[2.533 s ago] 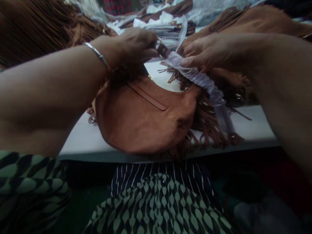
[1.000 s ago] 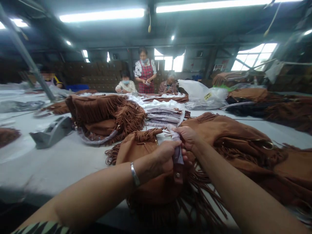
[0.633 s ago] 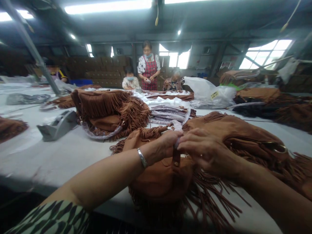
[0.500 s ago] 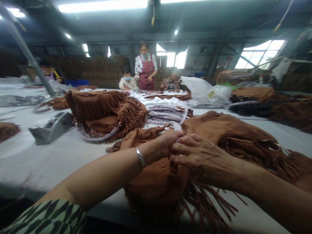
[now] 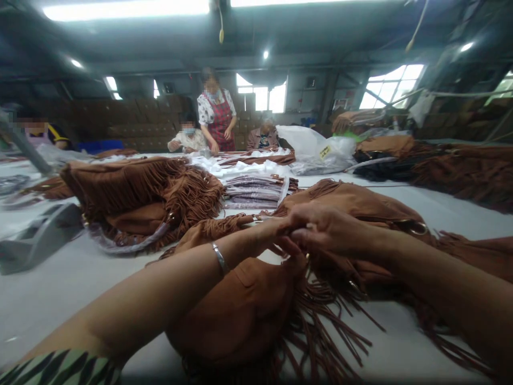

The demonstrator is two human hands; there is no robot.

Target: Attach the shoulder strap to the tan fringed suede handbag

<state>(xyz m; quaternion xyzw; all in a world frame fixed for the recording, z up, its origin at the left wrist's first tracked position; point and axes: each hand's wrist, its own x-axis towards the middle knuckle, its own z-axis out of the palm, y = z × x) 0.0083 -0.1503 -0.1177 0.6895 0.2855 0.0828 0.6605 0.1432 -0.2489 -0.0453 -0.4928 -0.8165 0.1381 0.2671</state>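
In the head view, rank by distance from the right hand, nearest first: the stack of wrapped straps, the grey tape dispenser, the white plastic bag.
From the right hand:
1. Stack of wrapped straps, just beyond the hands, mid-table.
2. White plastic bag, farther back, slightly right of centre.
3. Grey tape dispenser, far left edge of the table.

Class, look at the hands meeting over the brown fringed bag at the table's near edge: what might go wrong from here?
1. The fringed bag overhangs the table edge; it might slide off.
2. Its loose fringe lies spread beneath the left hand and right hand, and could snag or tangle.
3. The bags beside it crowd close, so fringes may knot together.
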